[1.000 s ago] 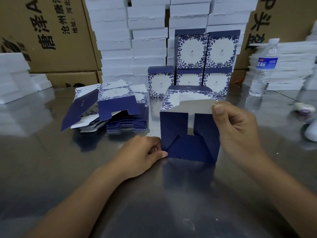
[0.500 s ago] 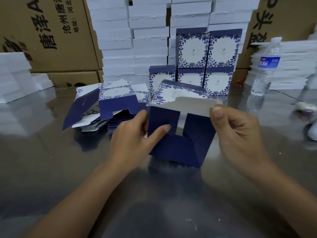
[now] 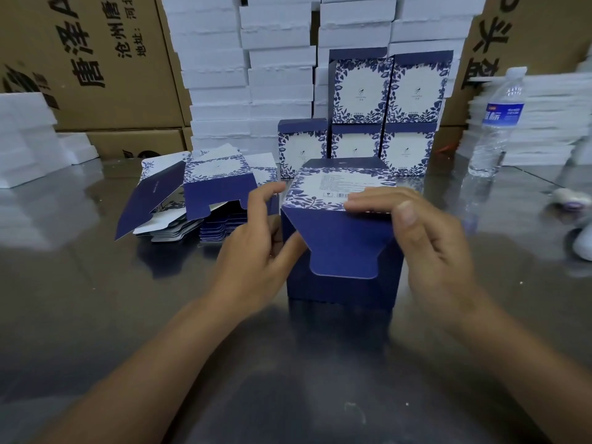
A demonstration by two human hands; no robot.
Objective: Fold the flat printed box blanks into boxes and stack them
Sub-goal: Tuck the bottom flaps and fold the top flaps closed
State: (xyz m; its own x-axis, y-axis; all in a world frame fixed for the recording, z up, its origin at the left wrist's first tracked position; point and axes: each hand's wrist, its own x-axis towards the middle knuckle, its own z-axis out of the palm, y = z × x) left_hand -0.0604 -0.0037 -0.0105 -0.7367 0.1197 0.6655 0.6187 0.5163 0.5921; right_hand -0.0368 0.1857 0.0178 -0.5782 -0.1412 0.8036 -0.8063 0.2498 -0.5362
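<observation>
Head view, change: half a second ago the printed box (image 3: 342, 251) was tipped back with its open flaps and white inside facing the camera. It now stands upright at frame centre, and the white inside no longer shows.
Tongue flap (image 3: 344, 241): it hangs down over the near face, dark blue, with its rounded tip loose and not tucked in.
Meaning for the task: this end looks nearly closed, and by my reading tucking the tongue is what remains before stacking.
Left hand (image 3: 256, 251): it has moved up from the bench (image 3: 144, 331) to the box's left wall. Its grip is closed on the box, fingers curled round the wall and thumb on the near face. It is motion-blurred.
Right hand (image 3: 426, 238): its grip is closed on the box's top fold, fingers flat across the printed panel and thumb in front.
Box looks: navy walls, and a white top panel with a blue leaf border, small print and a barcode.
Flat blanks (image 3: 205, 200): a fanned pile at centre left.
Finished boxes (image 3: 384, 116): stacked in two tiers at upper centre, behind the box in hand.
Water bottle (image 3: 496, 123): at upper right.
</observation>
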